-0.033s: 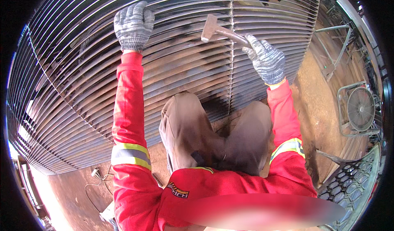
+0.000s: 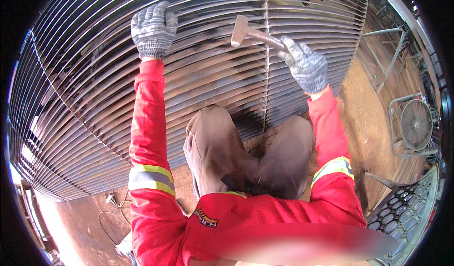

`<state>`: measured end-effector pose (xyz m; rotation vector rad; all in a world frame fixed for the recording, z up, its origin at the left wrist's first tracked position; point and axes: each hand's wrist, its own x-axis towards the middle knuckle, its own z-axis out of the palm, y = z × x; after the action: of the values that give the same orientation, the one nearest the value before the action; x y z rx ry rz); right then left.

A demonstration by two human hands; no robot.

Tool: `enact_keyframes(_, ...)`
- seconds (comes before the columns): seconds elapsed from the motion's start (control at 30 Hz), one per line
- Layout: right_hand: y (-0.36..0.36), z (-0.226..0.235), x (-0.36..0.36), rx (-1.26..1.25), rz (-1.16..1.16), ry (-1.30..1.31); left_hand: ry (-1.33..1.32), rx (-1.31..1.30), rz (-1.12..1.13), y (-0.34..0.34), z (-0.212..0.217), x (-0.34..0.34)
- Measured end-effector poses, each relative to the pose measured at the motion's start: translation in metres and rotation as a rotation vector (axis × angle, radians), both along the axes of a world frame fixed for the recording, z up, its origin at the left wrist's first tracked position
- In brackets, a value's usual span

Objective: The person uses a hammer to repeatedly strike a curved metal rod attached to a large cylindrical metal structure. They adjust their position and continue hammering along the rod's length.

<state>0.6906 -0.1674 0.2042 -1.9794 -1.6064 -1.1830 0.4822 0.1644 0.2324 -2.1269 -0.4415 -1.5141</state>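
A large metal grating [image 2: 208, 72] of long, closely spaced bars fills the space before my knees, with rust and dark stains on it. My left hand [image 2: 155, 29], in a grey-and-white knit glove, is closed over one of its bars toward the upper left; the fingertips are partly hidden. Gripped by the handle in my gloved right hand [image 2: 305, 64] is a hammer [image 2: 241, 30] with a blocky, rust-brown head. That head points left and appears just above the bars, beside a vertical cross rib [image 2: 266, 53]. Whether it touches them, I cannot tell.
On the right stand a round floor fan [image 2: 416, 124] and a tubular metal frame [image 2: 391, 60]. A mesh-backed chair or panel [image 2: 402, 218] is close at the lower right. A cable with a plug [image 2: 110, 199] lies on the brown floor [image 2: 90, 228] at the lower left.
My right hand and the hammer have shifted very slightly up and left. My left hand stays in place on the grating.
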Motion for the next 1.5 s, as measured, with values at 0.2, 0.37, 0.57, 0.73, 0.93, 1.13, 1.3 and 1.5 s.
enact_keyframes(0.2,0.019,0.012,0.091,-0.248,-0.076,-0.063,-0.007,-0.04,-0.01,-0.005,-0.005,0.01)
enact_keyframes(0.37,0.024,0.036,0.046,-0.369,-0.104,-0.016,0.017,-0.039,0.022,-0.005,-0.002,0.001)
enact_keyframes(0.57,0.027,0.032,0.068,-0.431,-0.233,0.142,0.02,-0.063,0.014,-0.006,-0.005,0.006)
enact_keyframes(0.73,0.032,0.047,0.07,-0.354,0.048,0.031,0.027,-0.046,0.03,-0.009,0.002,0.0)
enact_keyframes(0.93,0.037,0.058,0.086,-0.53,-0.055,0.046,0.009,-0.026,-0.007,-0.01,-0.011,0.001)
enact_keyframes(1.13,0.047,0.064,0.09,-0.591,-0.089,0.094,-0.025,-0.017,-0.016,-0.004,-0.005,-0.001)
enact_keyframes(1.3,0.026,0.063,0.064,-0.499,-0.052,0.19,-0.021,-0.022,-0.004,-0.005,-0.009,0.005)
enact_keyframes(1.5,-0.004,0.025,0.054,-0.431,-0.064,0.112,0.012,-0.045,-0.013,-0.003,-0.004,0.001)
